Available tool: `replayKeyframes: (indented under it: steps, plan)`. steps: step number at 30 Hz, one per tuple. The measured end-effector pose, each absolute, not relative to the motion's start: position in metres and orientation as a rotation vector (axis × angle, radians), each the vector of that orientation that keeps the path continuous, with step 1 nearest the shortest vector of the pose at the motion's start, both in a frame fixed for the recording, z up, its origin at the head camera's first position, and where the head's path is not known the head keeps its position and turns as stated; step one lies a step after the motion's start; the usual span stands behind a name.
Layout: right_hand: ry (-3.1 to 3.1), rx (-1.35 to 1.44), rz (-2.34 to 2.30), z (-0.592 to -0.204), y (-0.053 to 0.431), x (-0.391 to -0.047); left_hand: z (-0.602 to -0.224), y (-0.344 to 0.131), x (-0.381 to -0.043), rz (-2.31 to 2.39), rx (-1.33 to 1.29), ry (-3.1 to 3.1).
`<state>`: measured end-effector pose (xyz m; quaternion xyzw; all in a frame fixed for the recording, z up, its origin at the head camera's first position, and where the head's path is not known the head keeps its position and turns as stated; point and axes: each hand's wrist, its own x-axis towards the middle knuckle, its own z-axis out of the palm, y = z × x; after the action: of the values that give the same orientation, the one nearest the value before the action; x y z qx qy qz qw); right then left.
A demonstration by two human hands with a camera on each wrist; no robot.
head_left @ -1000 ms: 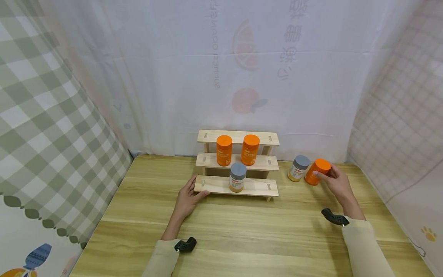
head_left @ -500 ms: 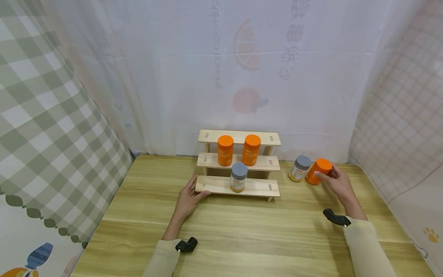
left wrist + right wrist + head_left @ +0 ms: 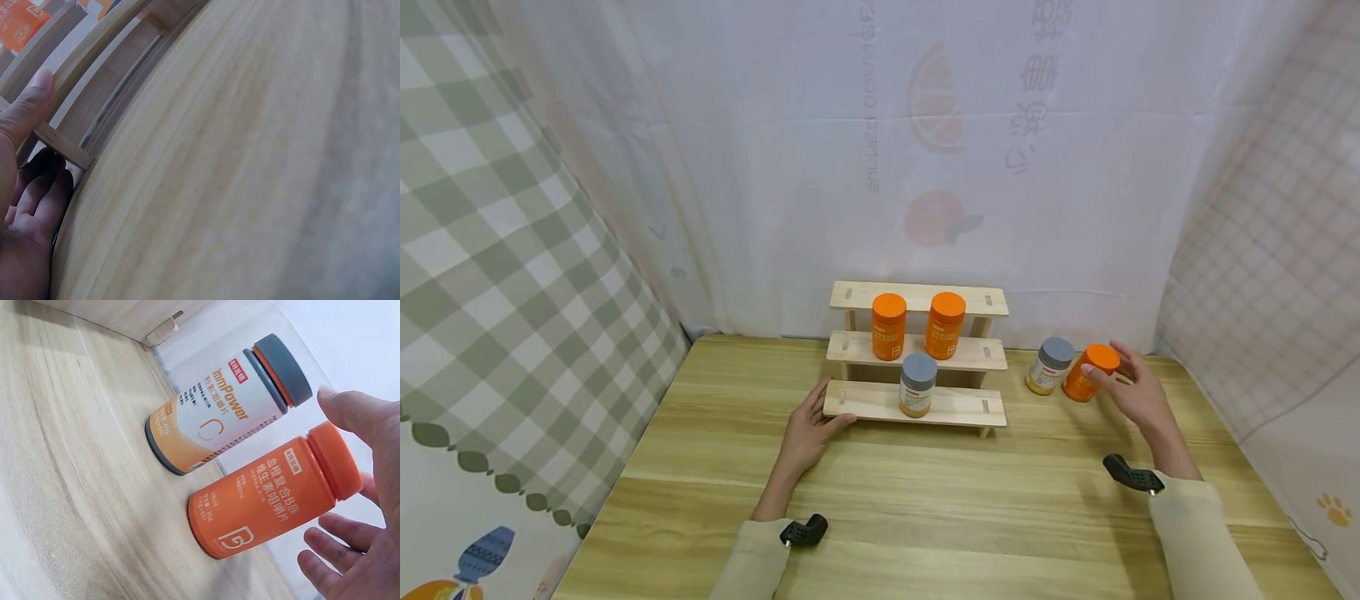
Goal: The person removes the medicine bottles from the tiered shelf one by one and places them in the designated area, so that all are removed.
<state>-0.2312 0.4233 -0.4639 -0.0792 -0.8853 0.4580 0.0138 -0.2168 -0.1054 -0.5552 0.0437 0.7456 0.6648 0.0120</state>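
Observation:
My left hand (image 3: pixel 806 435) grips the left end of a three-tier wooden stand (image 3: pixel 868 402) at its lowest step. In the left wrist view the thumb lies on the step's edge and the fingers curl by its leg (image 3: pixel 64 145). At the right, my right hand (image 3: pixel 1138 398) is spread around an orange supplement bottle (image 3: pixel 1081 382) standing on the table. The right wrist view has its thumb (image 3: pixel 356 415) off the orange cap, with the other fingers loosely behind the bottle. Close beside it stands a grey-capped bottle (image 3: pixel 215 419) with a white and yellow label.
Two more orange bottles, left (image 3: pixel 888 329) and right (image 3: pixel 944 327), stand on the middle step. Another grey-capped bottle (image 3: pixel 917 387) is on the lowest step. A white printed curtain (image 3: pixel 775 183) hangs behind the wooden table (image 3: pixel 925 508), with patterned cloths at both sides.
My right hand's fingers have loosened and spread away from the orange bottle, which stays in place. The left hand keeps its hold on the stand.

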Motion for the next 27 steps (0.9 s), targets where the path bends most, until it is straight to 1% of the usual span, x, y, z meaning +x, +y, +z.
replayKeyframes:
  steps: [9,18,27]
  plan:
    - [-2.732,-0.201,1.401,-0.452,0.418,-0.227,-0.554,-0.105,-0.217,2.066,0.127,2.332]
    - [-2.764,-0.213,1.366,-0.439,0.408,-0.218,-0.553,-0.105,-0.216,2.080,0.120,2.317]
    - [-2.737,-0.140,1.326,-0.426,0.399,-0.209,-0.554,-0.105,-0.216,2.077,0.110,2.305]
